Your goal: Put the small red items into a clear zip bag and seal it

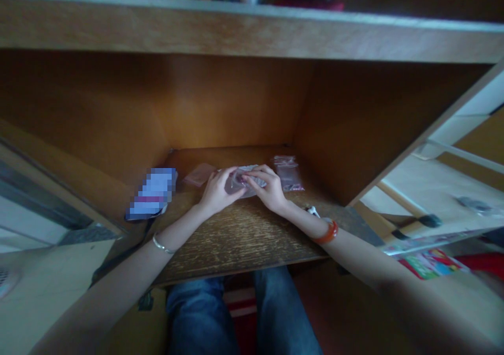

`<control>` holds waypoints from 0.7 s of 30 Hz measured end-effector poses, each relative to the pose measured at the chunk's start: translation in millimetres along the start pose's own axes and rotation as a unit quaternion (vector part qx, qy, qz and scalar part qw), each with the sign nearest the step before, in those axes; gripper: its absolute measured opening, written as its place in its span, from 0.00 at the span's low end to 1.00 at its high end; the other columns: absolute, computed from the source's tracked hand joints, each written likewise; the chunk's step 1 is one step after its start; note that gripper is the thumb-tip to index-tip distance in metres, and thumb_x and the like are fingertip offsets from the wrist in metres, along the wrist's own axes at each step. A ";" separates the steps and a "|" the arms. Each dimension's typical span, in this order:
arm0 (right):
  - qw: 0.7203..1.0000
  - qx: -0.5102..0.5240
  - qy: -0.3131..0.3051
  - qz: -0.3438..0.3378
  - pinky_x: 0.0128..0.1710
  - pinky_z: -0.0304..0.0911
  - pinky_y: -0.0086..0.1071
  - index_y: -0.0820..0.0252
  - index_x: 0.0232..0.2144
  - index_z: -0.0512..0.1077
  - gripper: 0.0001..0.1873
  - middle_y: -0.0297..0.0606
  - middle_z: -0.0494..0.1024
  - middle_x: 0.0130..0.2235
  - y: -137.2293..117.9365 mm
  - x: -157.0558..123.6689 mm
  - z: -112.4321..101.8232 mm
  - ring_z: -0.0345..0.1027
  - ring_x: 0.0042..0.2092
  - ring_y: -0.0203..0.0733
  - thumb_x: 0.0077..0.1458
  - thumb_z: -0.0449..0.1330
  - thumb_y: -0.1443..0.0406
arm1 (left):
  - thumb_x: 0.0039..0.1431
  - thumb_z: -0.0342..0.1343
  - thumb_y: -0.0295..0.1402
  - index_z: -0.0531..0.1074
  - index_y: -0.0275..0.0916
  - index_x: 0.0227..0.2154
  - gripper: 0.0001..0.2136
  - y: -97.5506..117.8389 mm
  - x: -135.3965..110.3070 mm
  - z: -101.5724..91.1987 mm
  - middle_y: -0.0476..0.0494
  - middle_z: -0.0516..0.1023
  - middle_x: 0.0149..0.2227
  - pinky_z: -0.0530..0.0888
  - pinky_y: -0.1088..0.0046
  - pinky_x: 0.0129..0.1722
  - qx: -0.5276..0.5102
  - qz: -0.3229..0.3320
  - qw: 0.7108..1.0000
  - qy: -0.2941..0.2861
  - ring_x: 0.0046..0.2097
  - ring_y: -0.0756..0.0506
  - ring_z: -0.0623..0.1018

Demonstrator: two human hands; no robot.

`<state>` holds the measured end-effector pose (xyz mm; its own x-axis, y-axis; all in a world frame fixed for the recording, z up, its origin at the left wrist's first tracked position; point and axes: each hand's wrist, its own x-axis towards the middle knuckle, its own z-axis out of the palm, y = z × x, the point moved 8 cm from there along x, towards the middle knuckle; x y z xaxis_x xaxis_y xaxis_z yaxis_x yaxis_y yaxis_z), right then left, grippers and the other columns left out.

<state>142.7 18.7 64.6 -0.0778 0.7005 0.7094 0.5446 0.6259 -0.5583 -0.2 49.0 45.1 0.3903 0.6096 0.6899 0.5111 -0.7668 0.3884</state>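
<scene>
Both hands meet at the middle of a dark wooden desk (244, 234). My left hand (218, 189) and my right hand (268, 187) grip a crumpled clear plastic bag (240, 181) from either side, and their fingers hide part of it. Something pinkish lies inside the bag, too obscured to name. Beyond my right hand lies a zip bag (287, 174) with pink contents. A flat pinkish plastic sleeve (199, 174) sits just past my left hand. Further left is a blue and white packet (151, 195), its print blurred out.
A wooden shelf board (252, 29) runs overhead, with brown panel walls (236, 103) enclosing the desk's back. A small white item (313, 211) lies near my right wrist. Jeans-covered knees (236, 313) sit below the desk's front edge. A colourful booklet (431, 263) lies low at right.
</scene>
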 end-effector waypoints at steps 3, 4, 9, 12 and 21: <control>0.999 0.014 -0.032 0.004 0.46 0.64 0.37 0.56 0.38 0.78 0.13 0.39 0.76 0.36 -2.6 -0.6 4.0 0.69 0.41 0.41 0.59 0.57 0.57 | 0.51 0.62 0.37 0.65 0.41 0.49 0.23 -2.9 0.1 -2.9 0.39 0.75 0.48 0.69 0.56 0.50 -0.004 -0.010 1.000 0.009 0.48 0.39 0.75; 0.999 0.016 -0.049 0.008 0.47 0.64 0.37 0.55 0.40 0.78 0.14 0.39 0.77 0.38 -3.0 -0.8 6.1 0.69 0.42 0.41 0.58 0.57 0.56 | 0.51 0.62 0.37 0.65 0.41 0.49 0.22 -5.2 0.0 -3.9 0.39 0.75 0.48 0.69 0.56 0.50 -0.016 -0.019 1.000 0.015 0.48 0.39 0.75; 0.992 0.042 -0.107 0.045 0.48 0.64 0.39 0.54 0.46 0.75 0.16 0.38 0.78 0.45 -0.1 -3.3 17.3 0.71 0.46 0.43 0.57 0.58 0.57 | 0.49 0.63 0.37 0.65 0.40 0.49 0.24 -15.3 -0.4 -4.1 0.39 0.75 0.48 0.71 0.60 0.49 -0.102 -0.063 0.992 0.034 0.47 0.41 0.75; 0.991 0.080 -0.080 0.066 0.47 0.65 0.37 0.56 0.43 0.75 0.14 0.39 0.79 0.45 5.7 -3.8 18.0 0.72 0.46 0.42 0.58 0.56 0.59 | 0.48 0.64 0.38 0.65 0.40 0.49 0.25 -16.6 -0.1 -2.8 0.40 0.74 0.47 0.72 0.61 0.48 -0.138 -0.079 0.987 0.031 0.47 0.42 0.75; 0.983 0.106 -0.003 0.148 0.37 0.67 0.34 0.62 0.49 0.69 0.18 0.43 0.79 0.39 34.9 -2.0 11.8 0.72 0.37 0.40 0.57 0.55 0.62 | 0.61 0.52 0.39 0.69 0.40 0.38 0.09 -38.9 -1.9 1.4 0.45 0.76 0.37 0.74 0.70 0.41 -0.203 -0.123 0.970 0.059 0.39 0.47 0.77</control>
<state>152.0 43.2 38.6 0.0518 0.8645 0.5000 0.3585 0.4512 -0.8172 -19.7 78.0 27.8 0.1922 0.7746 0.6025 0.2234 -0.6324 0.7417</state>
